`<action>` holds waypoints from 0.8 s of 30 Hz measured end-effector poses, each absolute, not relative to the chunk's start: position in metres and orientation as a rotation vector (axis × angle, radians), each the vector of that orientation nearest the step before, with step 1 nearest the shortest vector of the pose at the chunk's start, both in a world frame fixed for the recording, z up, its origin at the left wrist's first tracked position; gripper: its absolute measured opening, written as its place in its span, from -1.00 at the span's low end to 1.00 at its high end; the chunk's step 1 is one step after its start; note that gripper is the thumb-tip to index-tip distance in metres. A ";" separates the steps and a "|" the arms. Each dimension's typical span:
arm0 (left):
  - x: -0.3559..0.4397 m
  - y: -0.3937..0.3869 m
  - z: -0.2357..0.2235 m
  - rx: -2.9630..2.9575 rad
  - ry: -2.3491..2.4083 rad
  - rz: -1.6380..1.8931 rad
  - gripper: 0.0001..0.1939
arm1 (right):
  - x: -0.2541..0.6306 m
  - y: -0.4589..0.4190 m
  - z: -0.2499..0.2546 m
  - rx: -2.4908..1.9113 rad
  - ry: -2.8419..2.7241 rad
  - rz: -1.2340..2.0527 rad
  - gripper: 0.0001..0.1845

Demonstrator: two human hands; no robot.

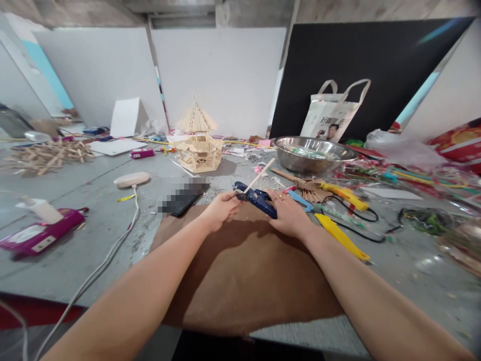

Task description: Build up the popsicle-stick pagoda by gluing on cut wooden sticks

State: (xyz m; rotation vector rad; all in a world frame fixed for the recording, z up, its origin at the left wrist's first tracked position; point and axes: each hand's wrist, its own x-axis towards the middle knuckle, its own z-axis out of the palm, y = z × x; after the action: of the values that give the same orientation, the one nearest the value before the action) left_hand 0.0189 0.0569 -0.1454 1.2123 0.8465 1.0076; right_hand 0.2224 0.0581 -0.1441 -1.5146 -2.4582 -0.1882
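Note:
Over the brown cloth, my left hand [224, 206] is closed in a pinch at the lower end of a thin pale wooden stick [260, 175]. The stick slants up and away to the right, across the left end of a dark blue hand tool [259, 199], possibly a cutter. My right hand [287, 210] lies over the right end of that tool, its fingers wrapped round it. The exact contact between stick and tool jaws is too small to make out. Beyond my hands stands a wooden-stick pagoda model [199, 150].
A black phone [184, 198] lies beside the cloth [240, 281]. To the right are a yellow-handled knife [343, 238], a yellow glue gun [345, 194] and a steel bowl [313, 155]. Purple power strip [45, 233], white cable [124, 238] and stick pile [48, 155] are left.

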 end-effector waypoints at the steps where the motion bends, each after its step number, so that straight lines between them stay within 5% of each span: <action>1: 0.016 0.057 -0.144 1.198 0.852 1.010 -0.70 | 0.224 0.060 -0.145 -1.518 -2.453 -0.211 -0.26; 10: 0.012 0.060 -0.151 1.716 1.179 1.011 -0.75 | 0.238 0.072 -0.156 -1.803 -2.374 -0.220 -0.12; 15: 0.014 0.063 -0.157 2.058 1.356 0.975 -0.76 | 0.225 0.058 -0.142 -1.573 -2.269 -0.368 -0.49; 24: 0.027 0.053 -0.159 2.340 1.406 0.807 -0.74 | 0.203 0.044 -0.140 -1.126 -2.471 -0.521 -0.67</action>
State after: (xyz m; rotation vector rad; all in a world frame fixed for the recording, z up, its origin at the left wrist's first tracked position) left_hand 0.0266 0.0534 -0.1593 2.3399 1.4057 0.8073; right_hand 0.2028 0.0438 -0.1398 -1.1263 -2.4715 -0.5214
